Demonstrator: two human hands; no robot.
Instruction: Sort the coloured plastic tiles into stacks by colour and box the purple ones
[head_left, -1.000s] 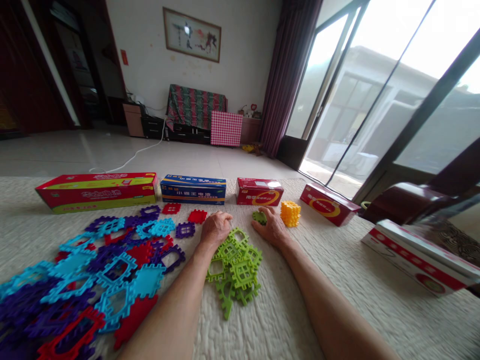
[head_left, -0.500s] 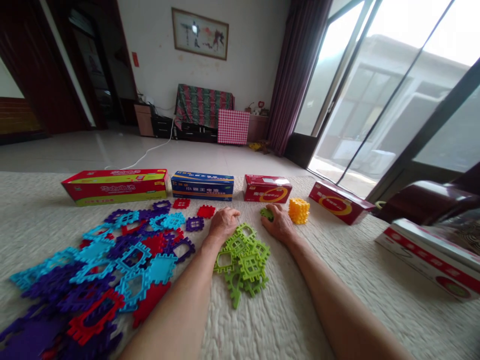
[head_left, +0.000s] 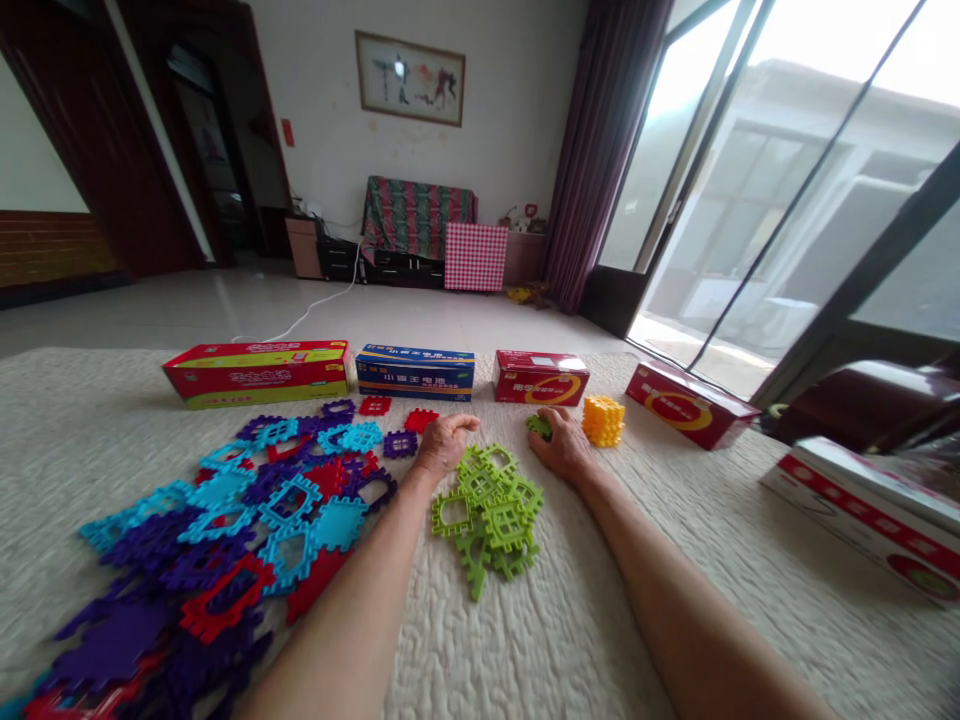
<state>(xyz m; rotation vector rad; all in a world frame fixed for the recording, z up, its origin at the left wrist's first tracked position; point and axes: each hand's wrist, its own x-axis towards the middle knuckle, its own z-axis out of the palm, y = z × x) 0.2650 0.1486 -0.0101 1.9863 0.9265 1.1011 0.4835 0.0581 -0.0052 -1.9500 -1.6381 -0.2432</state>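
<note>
My right hand [head_left: 562, 443] is closed on a green plastic building tile [head_left: 538, 427], pinched low over the mat just left of a yellow cube [head_left: 602, 421] built of notched tiles. To the left, my left hand [head_left: 448, 442] has its fingers curled together, and no tile shows in them; its underside is hidden. Between my forearms lies a pile of green tiles [head_left: 510, 522], some with window-like openings. A red tile [head_left: 421, 420] sits right beside my left hand, and a purple tile [head_left: 400, 444] lies a little further left.
A large heap of blue, purple and red tiles [head_left: 298, 555] spreads over the left of the mat [head_left: 555, 640]. Along the back stand a red-yellow box [head_left: 259, 378], a blue box [head_left: 416, 378] and two red boxes [head_left: 540, 380]. A white-red box [head_left: 862, 520] is at the right.
The view has shifted slightly, so things appear a bit further right. Both hands stay near the same places, the right one still on the green tile.
</note>
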